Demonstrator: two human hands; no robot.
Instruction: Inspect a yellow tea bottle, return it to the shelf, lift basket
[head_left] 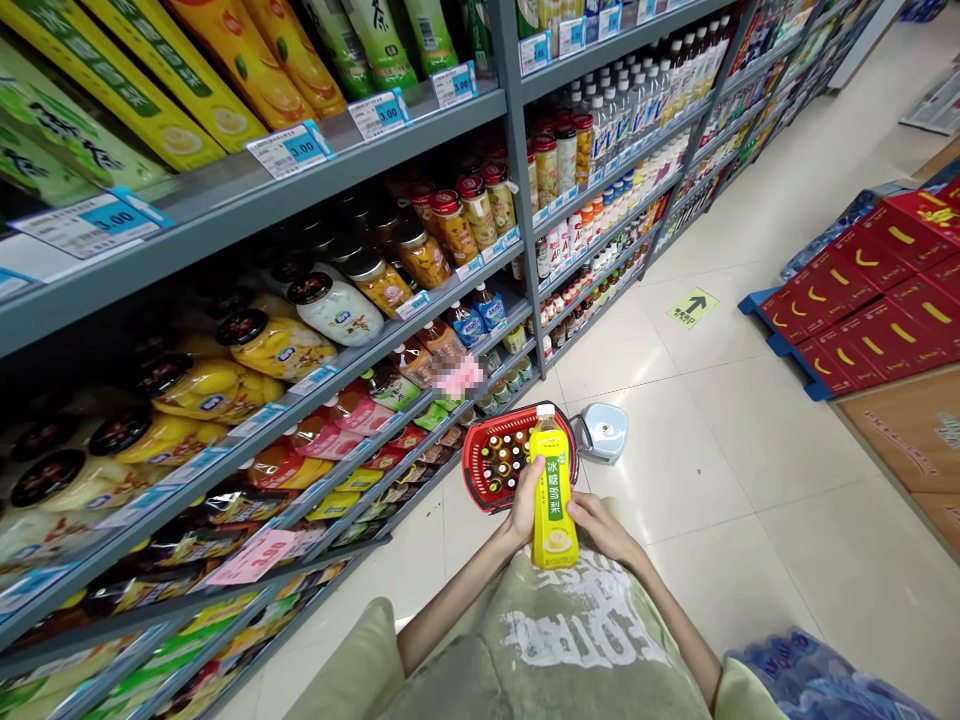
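I hold a yellow drink bottle [553, 490] with a white cap and green label upright in front of my chest. My left hand [525, 500] wraps its fingers round the bottle's left side at mid height. My right hand [602, 527] grips the lower right of the bottle. Just beyond the bottle a red shopping basket [480, 450] sits on the floor, with several small bottles standing inside it.
Grey shelves [315, 175] of jars, bottles and drink cartons run along my left. A small pale blue stool-like object [604, 430] stands right of the basket. Red boxes [870, 300] on a blue pallet and brown cartons [907, 430] line the right. White tiled floor [720, 470] carries a green arrow sticker [692, 307].
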